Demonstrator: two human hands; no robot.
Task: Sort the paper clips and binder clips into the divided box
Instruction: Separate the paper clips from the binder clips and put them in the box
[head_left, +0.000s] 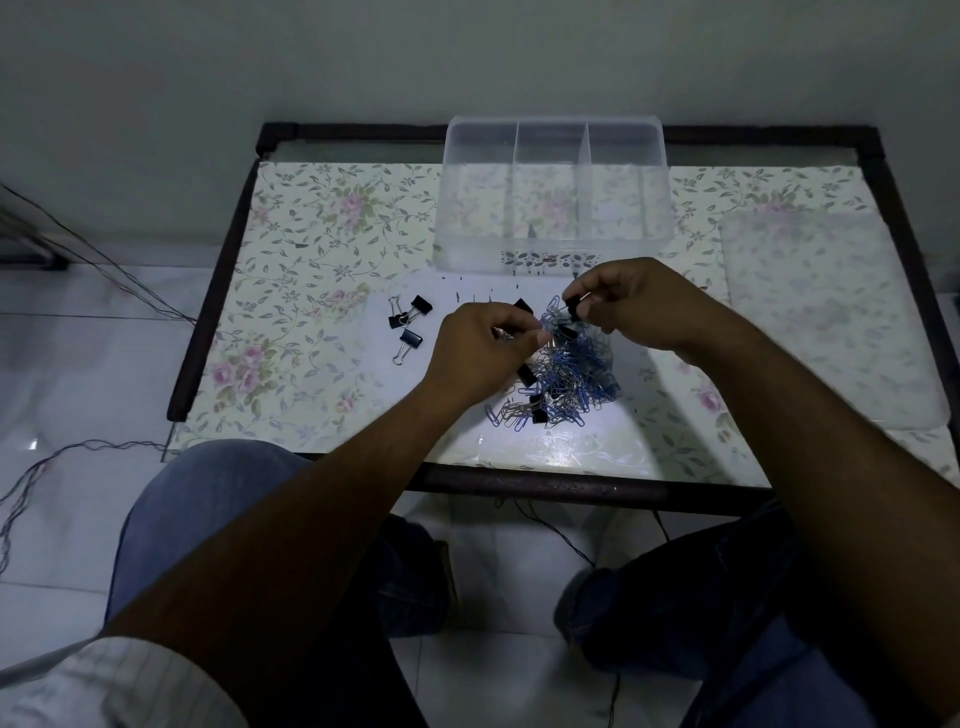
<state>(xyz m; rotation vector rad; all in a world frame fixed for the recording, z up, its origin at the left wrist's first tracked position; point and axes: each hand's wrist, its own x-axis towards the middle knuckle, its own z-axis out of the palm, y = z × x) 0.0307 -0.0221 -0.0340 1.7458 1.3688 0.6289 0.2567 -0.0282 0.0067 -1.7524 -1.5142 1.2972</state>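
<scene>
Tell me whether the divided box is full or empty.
Empty: the divided box shows only the floral table covering through all three clear compartments.

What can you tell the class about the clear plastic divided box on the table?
The clear plastic divided box stands upright and lidless at the far edge of the floral-covered table. It is rectangular with rounded corners, and two see-through walls split it into three compartments, all apparently empty. Neither hand touches it; the clip pile lies nearer the person.

The person is wearing blue denim jeans (171, 519) on both legs. A light sleeve with thin stripes (104, 686) is showing at the lower left, pushed up above the elbow. Both forearms are bare, and the left hand (478, 353) and right hand (639, 301) are wearing nothing.
</scene>
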